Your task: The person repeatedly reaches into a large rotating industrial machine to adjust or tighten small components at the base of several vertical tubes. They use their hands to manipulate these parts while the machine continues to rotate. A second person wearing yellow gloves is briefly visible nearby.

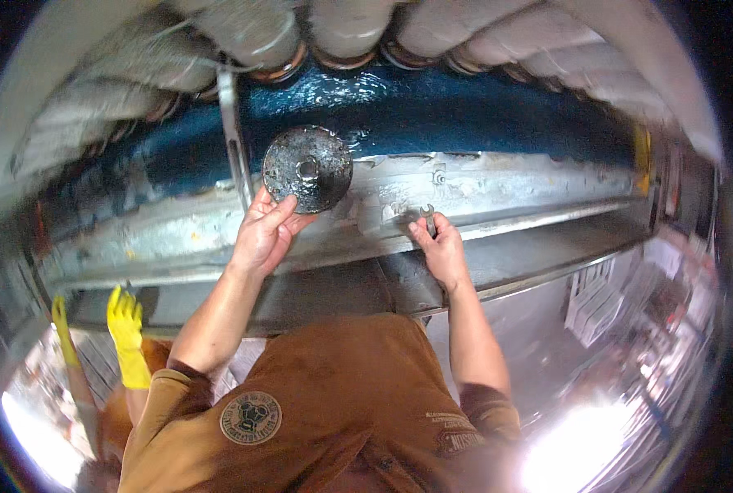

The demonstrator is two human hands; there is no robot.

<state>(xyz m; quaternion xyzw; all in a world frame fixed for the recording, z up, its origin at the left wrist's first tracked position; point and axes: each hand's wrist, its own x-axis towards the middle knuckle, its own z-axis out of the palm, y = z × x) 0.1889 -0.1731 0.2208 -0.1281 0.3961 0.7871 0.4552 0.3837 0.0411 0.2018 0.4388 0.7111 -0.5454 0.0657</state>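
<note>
My left hand (268,232) grips the lower edge of a round dark metal disc (325,181), thumb on its face. The disc is wet or greasy, with a raised hole at its centre, and I hold it up over the pale ledge. In my right hand (442,251) is a small open-end wrench (429,217), its jaw pointing up past my closed fingers. A bolt (440,177) stands on the whitish metal ledge (514,191) a little beyond the wrench, not touching it.
Behind the ledge runs a glossy blue surface (465,107), under a row of large pale rounded forms (350,29). A metal bar (235,140) rises left of the disc. Another person's yellow-gloved hand (125,320) is at lower left. Pale crates (592,304) stand on the right.
</note>
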